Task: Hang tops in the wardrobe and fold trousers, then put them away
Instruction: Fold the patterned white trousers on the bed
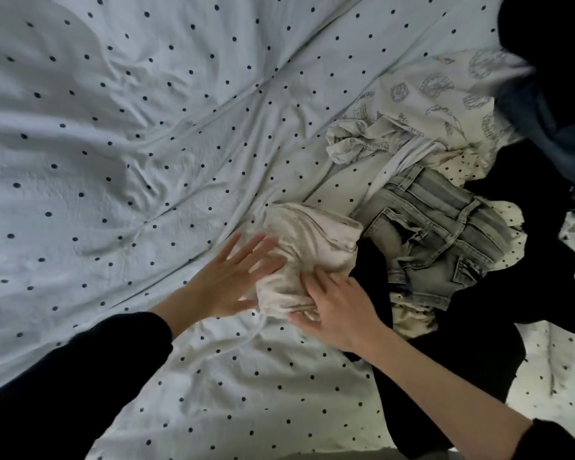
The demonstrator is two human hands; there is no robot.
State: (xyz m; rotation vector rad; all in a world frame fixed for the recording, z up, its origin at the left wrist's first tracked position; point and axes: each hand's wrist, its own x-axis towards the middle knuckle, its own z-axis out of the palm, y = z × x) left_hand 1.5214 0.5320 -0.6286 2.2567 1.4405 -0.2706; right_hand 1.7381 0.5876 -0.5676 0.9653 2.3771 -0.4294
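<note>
- Cream trousers (307, 260): bundled, lower centre, on dotted bedsheet (113, 144).
- Left hand (233, 280): fingers spread, flat against bundle's left side.
- Right hand (339, 307): fingers splayed, pressing bundle's lower edge.
- Grey jeans (435, 237): right, just beside bundle.

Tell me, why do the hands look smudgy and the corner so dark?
Head view: the left hand and right hand are motion-blurred on the cream garment; the top-right dark clothes are underexposed and smeared; the wide lens bends the dotted bedsheet.

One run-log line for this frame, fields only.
stage: folding | left hand: flat beside cream garment | right hand: pressing its near edge | grey jeans: unfolded, right | surface: dotted bedsheet
</note>
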